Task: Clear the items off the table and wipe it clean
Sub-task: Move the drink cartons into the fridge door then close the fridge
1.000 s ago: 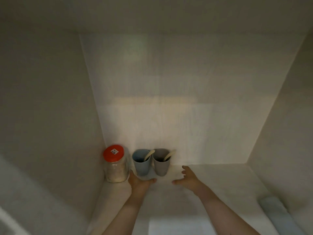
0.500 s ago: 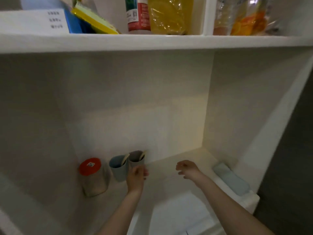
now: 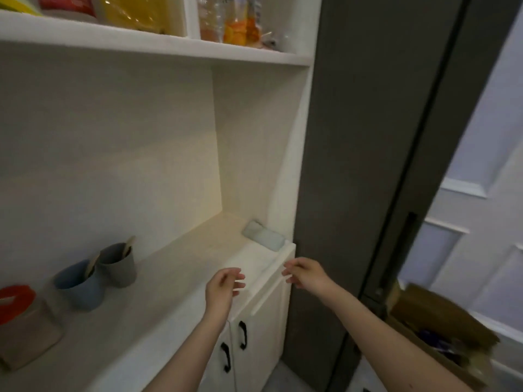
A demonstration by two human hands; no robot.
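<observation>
A blue cup [image 3: 77, 282] and a grey cup [image 3: 119, 264], each with a pale spoon in it, stand on the white cabinet shelf [image 3: 175, 267] at the left. Beside them at the far left is a clear jar with a red lid [image 3: 17, 321]. My left hand [image 3: 223, 287] hovers over the shelf's front edge with loosely curled fingers and holds nothing. My right hand [image 3: 305, 277] hangs just past the shelf's right corner, also empty. A pale blue folded cloth [image 3: 263, 236] lies at the shelf's right end.
Bottles and packets fill the upper shelf [image 3: 169, 46]. Two white doors with black handles [image 3: 242, 335] sit under the shelf. A dark grey panel [image 3: 353, 137] stands to the right, with an open cardboard box [image 3: 441, 329] on the floor beyond it.
Both hands have drawn back from the cups to the shelf's front right edge. The view has swung right and pulled out of the cabinet.
</observation>
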